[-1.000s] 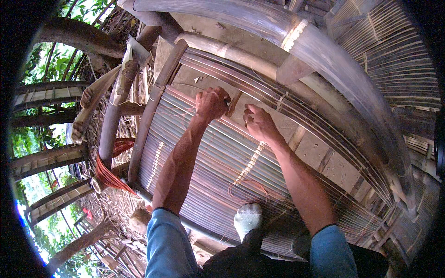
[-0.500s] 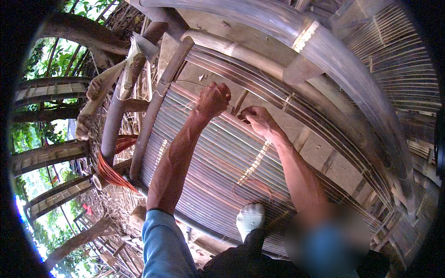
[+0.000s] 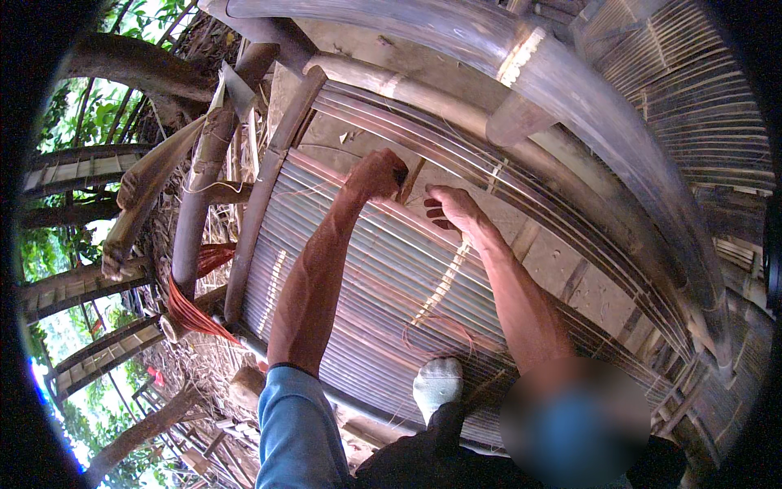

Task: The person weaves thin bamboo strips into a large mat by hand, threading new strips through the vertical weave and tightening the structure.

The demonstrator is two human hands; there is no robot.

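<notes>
My left hand is closed in a fist above the far edge of a slatted bamboo bench seat. A thin pale strip runs from the left toward this fist; what the fingers hold is hidden. Just right of it, my right hand hovers over the same edge, fingers loosely curled and apart, with nothing visible in them. A woven pale binding crosses the slats below my right hand. Another binding lies to the left. A loose coil of thin strip rests on the slats.
A thick bamboo rail curves across the far and right side. Thin slats span the gap behind the seat. My socked foot rests on the seat. Orange cords hang by a post at left.
My right hand's fingers have loosened and spread. My left fist has turned slightly and stays near the far edge. The whole view has shifted a little.
</notes>
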